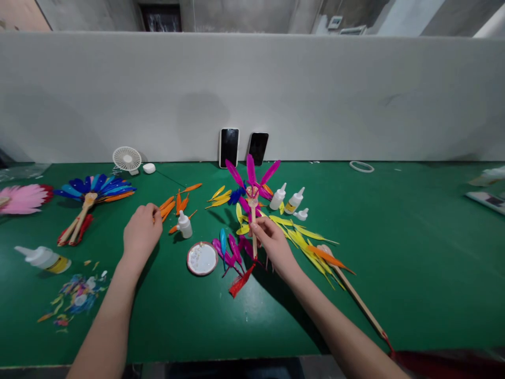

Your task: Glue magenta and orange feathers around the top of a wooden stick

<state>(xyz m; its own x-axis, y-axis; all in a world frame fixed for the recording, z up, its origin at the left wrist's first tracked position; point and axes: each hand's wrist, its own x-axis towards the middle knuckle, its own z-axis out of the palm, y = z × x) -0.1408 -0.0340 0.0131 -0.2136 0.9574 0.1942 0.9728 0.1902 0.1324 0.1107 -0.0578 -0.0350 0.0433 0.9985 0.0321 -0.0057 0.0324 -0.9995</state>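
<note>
My right hand [272,243] grips a wooden stick [254,226] held upright, with three magenta feathers [252,176] fanned at its top. My left hand [142,229] reaches to the pile of orange feathers [175,205] on the green table, fingers curled at the nearest one; whether it pinches it I cannot tell. A small glue bottle [184,225] stands just right of that hand. A round dish of white beads [202,258] lies in front, between my hands. Loose magenta and blue feathers [230,250] lie under my right hand.
Yellow feathers [303,237] and a second stick with an orange feather [347,287] lie at right. Two glue bottles [286,199] stand behind. A blue feather fan [92,192], a pink fan [21,198], a mini fan [127,159], two phones [242,147] against the wall, a lying bottle [43,258].
</note>
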